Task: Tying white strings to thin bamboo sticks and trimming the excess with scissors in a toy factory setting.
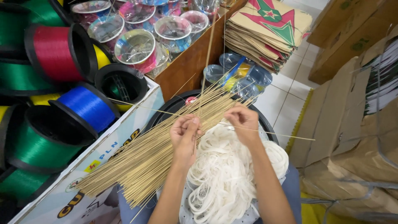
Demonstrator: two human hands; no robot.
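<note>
Both hands (215, 126) w/ thin sticks (166, 141)

Thin bamboo sticks (157, 145) fanned, seemingly lap-borne

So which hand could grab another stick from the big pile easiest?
Probably the left hand. It sits right over the pile of thin sticks, which fans out on that side. The right hand is over the white bands, pinching a single stick pointing away from the pile.
</note>
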